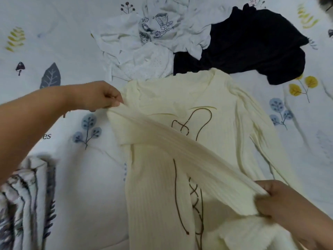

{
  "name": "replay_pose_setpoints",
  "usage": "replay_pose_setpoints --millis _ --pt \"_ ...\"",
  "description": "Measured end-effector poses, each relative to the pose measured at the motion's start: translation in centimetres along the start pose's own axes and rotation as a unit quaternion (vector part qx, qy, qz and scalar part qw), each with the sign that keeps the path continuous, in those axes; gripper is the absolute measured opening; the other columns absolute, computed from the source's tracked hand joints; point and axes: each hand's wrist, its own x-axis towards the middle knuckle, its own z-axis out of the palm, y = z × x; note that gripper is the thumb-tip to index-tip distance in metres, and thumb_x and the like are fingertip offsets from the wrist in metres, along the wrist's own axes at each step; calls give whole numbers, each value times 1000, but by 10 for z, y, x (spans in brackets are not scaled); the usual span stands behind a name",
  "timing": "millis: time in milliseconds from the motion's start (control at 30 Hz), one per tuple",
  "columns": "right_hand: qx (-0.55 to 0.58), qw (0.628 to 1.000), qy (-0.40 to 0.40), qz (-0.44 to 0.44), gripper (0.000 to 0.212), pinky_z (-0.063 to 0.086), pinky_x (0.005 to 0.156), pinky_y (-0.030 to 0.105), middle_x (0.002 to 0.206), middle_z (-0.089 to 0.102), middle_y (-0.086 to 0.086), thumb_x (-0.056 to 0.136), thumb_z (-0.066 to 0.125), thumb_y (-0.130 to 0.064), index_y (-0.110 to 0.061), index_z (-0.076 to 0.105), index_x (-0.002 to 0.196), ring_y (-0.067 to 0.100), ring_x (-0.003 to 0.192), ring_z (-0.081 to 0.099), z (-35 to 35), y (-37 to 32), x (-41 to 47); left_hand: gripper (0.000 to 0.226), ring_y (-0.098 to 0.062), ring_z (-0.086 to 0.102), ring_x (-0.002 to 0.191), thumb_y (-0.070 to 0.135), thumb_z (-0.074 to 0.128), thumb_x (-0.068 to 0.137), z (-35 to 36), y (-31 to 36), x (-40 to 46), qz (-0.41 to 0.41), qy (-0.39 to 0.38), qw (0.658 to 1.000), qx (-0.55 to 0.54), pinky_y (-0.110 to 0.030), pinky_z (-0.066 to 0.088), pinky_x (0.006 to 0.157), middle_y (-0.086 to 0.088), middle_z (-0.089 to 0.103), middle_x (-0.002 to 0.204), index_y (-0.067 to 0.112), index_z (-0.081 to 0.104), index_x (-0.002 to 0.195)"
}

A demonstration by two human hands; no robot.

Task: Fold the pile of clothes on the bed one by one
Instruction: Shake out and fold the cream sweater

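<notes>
A cream ribbed sweater point(216, 141) lies spread flat on the bed point(72, 51), its neckline toward the bed's far edge and its hem running off the near edge of the view; a thin brown lace point(200, 123) loops and crosses down its front. One long sleeve point(180, 154) is drawn diagonally across the body of the sweater, lifted slightly off it and stretched between both hands. The left hand point(97, 95) pinches the shoulder end of that sleeve, its fingers point(115, 98) curled tight round the fabric at the sweater's left side. The right hand point(281, 201) grips the cuff end near the near right corner of the view, fingers and thumb closed on a bunch of the knit. The other sleeve lies along the sweater's right side on the bed. Beyond the neckline, toward the far edge, a crumpled white garment point(147, 44) with a line-drawn print sits just beside and partly over a black garment point(252, 44); both touch or nearly touch the top of the sweater. The bed carries a white sheet printed with leaves, sprigs and small mushrooms. At the near left corner a striped grey and white cloth point(23, 204) lies bunched on the bed, well apart from the sweater.
</notes>
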Motion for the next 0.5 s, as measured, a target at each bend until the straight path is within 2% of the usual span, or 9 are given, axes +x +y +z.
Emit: replay_pose_setpoints --millis 67,100,167,200,267,367,433,500 --pt "43 998 -35 25 34 31 39 14 46 53 1 72 53 9 -13 73 58 8 36 45 -5 1 2 10 -15 46 56 17 57 91 -1 -1 6 -19 -5 999 39 -25 41 49 0 52 67 16 67 90" --pt "21 999 -31 36 32 33 42 16 50 55 1 76 52 8 -12 72 63 10 41 47 -5 5 8 10 -17 52 57 24 63 87 3 1 8 -20 -5 998 55 -29 46 53 1 56 77 18 65 95" --pt "-93 994 28 48 24 39 51 21 63 61 -3 80 51 1 -16 67 74 12 56 56 1 17 22 38 -20 61 70 36 75 74 16 3 9 -27 -25 997 71 -34 53 70 5 56 99 30 56 107" --pt "-149 985 65 57 20 41 56 24 71 62 -4 79 51 -2 -18 63 78 13 65 58 4 23 28 51 -19 61 80 37 79 69 23 3 9 -24 -37 995 90 -33 51 78 6 53 105 34 53 112" --pt "-205 970 108 68 21 42 60 25 76 61 -5 79 49 -4 -23 58 81 13 73 58 9 34 34 55 -16 53 89 28 79 70 36 1 8 1 -28 988 154 -26 42 81 3 54 110 29 54 119" --pt "-204 972 98 69 30 40 57 24 71 60 -5 83 44 0 -24 59 75 15 71 58 9 50 38 25 -17 55 64 18 68 82 43 -3 8 24 37 983 176 -23 38 60 -3 62 91 14 64 107" --pt "-132 986 83 54 41 38 57 26 69 63 -3 82 39 8 -23 64 73 17 69 59 7 50 31 15 -15 55 52 18 64 86 41 -5 8 28 69 992 100 -21 38 54 0 60 71 8 68 96" --pt "-11 997 58 55 54 44 62 27 75 69 -2 83 37 13 -30 69 75 15 73 61 5 46 22 19 -16 48 44 20 61 88 33 -3 8 9 77 997 9 -22 39 49 1 53 56 3 67 87"
